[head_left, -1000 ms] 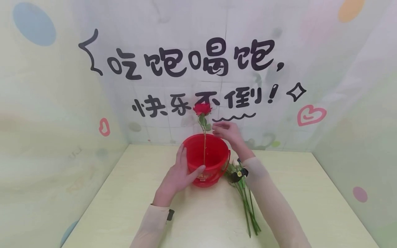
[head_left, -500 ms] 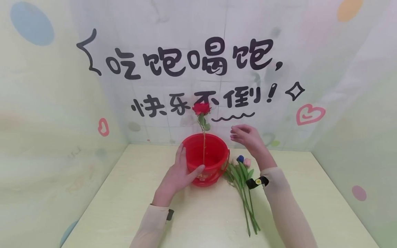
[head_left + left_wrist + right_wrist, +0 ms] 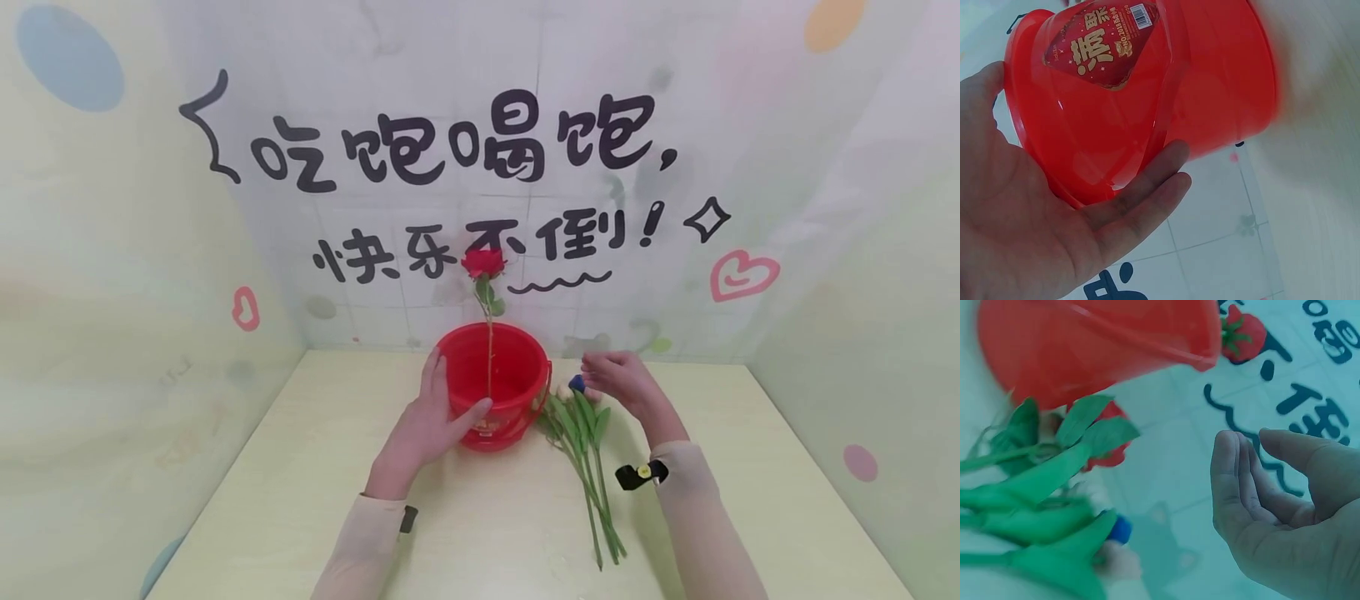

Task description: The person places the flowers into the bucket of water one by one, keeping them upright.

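A single red rose (image 3: 483, 262) stands upright in the red bucket (image 3: 522, 362), its bloom well above the rim. My left hand (image 3: 420, 433) holds the bucket's near left side, the thumb at the front rim and the fingers along the outer wall. In the left wrist view, fingers spread round the bucket wall (image 3: 1222, 75) beside its printed label (image 3: 1107, 44). My right hand (image 3: 626, 383) is raised with loosely bent fingers and holds nothing. It is over the blossom end of a bunch of flowers (image 3: 585, 425) lying right of the bucket.
A blue flower (image 3: 1121, 530) and a red flower (image 3: 1110, 434) show among green leaves in the right wrist view. The long stems reach toward the front of the pale table (image 3: 300, 475). Behind the table stands a printed backdrop (image 3: 420, 50).
My right hand has moved from beside the rose out to the right, then down over the lying flowers. My left hand keeps its place on the bucket.
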{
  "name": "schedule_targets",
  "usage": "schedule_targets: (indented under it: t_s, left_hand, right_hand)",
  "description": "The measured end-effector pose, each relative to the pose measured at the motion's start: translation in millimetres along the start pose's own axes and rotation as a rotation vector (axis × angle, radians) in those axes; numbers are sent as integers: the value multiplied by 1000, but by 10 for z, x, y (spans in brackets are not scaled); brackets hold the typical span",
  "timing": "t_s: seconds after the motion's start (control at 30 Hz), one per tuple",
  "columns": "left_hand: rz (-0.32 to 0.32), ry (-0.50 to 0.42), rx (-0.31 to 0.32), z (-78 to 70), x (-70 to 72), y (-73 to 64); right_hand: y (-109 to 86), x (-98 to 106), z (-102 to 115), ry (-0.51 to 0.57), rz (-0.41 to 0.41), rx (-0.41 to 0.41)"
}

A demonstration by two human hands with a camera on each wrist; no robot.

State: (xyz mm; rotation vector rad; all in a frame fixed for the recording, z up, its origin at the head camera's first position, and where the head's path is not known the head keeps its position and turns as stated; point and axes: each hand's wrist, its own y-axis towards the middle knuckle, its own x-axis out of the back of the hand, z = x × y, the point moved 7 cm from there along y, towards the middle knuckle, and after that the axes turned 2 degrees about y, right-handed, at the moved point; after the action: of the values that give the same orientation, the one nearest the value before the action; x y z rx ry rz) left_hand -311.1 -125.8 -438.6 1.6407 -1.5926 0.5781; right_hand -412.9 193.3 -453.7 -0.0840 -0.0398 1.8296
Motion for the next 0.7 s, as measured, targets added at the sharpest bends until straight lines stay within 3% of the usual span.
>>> schedule_targets:
  t_s: [0.17, 0.43, 0.7]
  left_hand:
    - [2, -5, 2, -2, -7, 0]
    - [7, -7, 0, -4, -13, -2]
    - [-3, -9, -11, -4, 8, 7]
  right_hand:
    - [-133, 164, -335, 44, 5, -38]
    - [-332, 297, -768, -20, -4, -97]
    - [-503, 279, -978, -25, -33, -145]
